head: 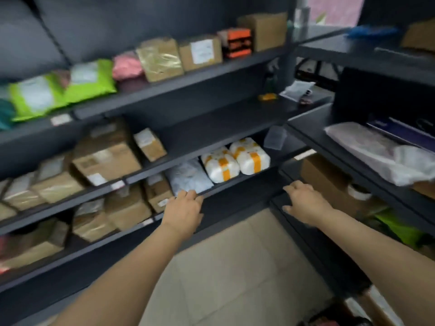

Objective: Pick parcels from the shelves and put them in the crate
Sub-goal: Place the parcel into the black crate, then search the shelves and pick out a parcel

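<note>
Dark shelves (pixel 211 128) hold many parcels. My left hand (pixel 184 209) reaches toward a grey-white soft parcel (pixel 189 176) on a lower shelf, its fingertips at the shelf's front edge just below the parcel, holding nothing. Right of that parcel lie two white parcels with orange tape (pixel 235 158). My right hand (pixel 306 202) hovers with spread fingers in front of the corner between the two shelf units, holding nothing. No crate is in view.
Cardboard boxes (pixel 106 158) fill the left shelves. Green mailers (pixel 63 88) and a pink parcel (pixel 127 67) lie on the upper shelf. The right-hand unit holds a white bag (pixel 381 151) and a brown box (pixel 324 177). Tiled floor (pixel 235 267) lies below.
</note>
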Tool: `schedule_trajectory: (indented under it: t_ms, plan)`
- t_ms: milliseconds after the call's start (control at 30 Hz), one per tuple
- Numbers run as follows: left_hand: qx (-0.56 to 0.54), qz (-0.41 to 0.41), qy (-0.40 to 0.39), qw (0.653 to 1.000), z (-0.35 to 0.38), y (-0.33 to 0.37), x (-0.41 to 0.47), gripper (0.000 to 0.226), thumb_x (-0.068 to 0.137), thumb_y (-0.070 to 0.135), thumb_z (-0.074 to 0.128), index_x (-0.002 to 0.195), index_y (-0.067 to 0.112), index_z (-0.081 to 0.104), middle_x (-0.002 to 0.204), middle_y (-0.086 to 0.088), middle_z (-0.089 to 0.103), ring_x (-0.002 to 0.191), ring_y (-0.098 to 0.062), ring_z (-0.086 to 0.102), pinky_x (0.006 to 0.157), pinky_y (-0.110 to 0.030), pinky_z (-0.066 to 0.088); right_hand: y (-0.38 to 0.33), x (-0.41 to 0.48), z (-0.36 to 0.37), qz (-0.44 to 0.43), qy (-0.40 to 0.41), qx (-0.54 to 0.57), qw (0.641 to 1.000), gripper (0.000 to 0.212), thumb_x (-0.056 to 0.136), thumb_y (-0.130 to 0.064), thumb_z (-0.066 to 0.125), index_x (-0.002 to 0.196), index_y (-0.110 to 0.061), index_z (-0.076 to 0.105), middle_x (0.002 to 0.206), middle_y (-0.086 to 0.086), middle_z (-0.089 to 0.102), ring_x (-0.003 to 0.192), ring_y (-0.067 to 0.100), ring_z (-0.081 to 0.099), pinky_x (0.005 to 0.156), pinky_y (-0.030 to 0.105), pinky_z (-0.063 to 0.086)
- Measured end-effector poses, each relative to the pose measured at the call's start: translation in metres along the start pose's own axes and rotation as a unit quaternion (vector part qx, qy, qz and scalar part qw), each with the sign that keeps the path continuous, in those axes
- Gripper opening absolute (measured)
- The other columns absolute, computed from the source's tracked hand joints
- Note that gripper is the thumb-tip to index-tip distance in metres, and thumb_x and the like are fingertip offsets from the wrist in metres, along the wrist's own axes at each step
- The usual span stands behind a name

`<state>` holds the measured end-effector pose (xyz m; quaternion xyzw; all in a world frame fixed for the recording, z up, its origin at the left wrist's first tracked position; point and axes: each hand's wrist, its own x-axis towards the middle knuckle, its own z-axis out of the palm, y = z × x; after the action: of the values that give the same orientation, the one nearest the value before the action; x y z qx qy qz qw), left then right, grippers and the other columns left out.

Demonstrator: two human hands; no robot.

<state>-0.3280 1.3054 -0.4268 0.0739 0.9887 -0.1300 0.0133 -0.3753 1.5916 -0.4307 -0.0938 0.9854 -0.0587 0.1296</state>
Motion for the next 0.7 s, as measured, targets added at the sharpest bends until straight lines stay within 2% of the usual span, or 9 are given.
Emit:
schedule_trajectory:
  t_ms: [200, 400, 567, 700]
  plan:
    - [0.005, -0.124, -0.021, 0.992, 0.008, -0.171, -0.120, 0.037, 0.095, 0.040, 0.044, 0.125, 0.019, 0.049, 0.126, -0.002, 0.046, 0.116, -0.023, 0.044, 0.084, -0.038, 0.046, -0.181, 0.015, -0.018, -0.142, -0.007, -0.040, 0.989, 0.061, 0.092, -0.040, 0.055, 0.143, -0.015, 0.032, 0.137, 0.007, 0.039, 0.124, 0.028, 0.040, 0.098, 0.038, 0.042]
    - [0.002, -0.233, -0.023, 0.972, 0.018, -0.345, -0.242, 0.040, 0.093, 0.041, 0.045, 0.130, 0.024, 0.047, 0.126, 0.000, 0.047, 0.118, -0.020, 0.045, 0.092, -0.036, 0.044, -0.370, 0.007, -0.016, -0.215, 0.011, -0.060, 0.975, 0.062, 0.094, -0.036, 0.053, 0.146, -0.015, 0.028, 0.145, 0.007, 0.036, 0.130, 0.026, 0.038, 0.104, 0.035, 0.038]
    - [0.002, -0.291, 0.001, 0.957, 0.021, -0.438, -0.314, 0.043, 0.093, 0.043, 0.048, 0.131, 0.025, 0.044, 0.127, 0.002, 0.047, 0.117, -0.018, 0.045, 0.090, -0.033, 0.046, -0.520, -0.011, -0.017, -0.289, 0.023, -0.057, 0.955, 0.059, 0.094, -0.034, 0.052, 0.145, -0.017, 0.029, 0.143, 0.007, 0.036, 0.129, 0.028, 0.038, 0.103, 0.040, 0.039]
    - [0.001, -0.312, 0.016, 0.950, 0.028, -0.486, -0.341, 0.040, 0.093, 0.044, 0.048, 0.128, 0.024, 0.047, 0.124, 0.002, 0.048, 0.113, -0.017, 0.046, 0.087, -0.033, 0.046, -0.606, -0.020, -0.016, -0.345, 0.034, -0.040, 0.937, 0.058, 0.093, -0.033, 0.054, 0.144, -0.018, 0.031, 0.141, 0.005, 0.040, 0.127, 0.025, 0.041, 0.103, 0.039, 0.041]
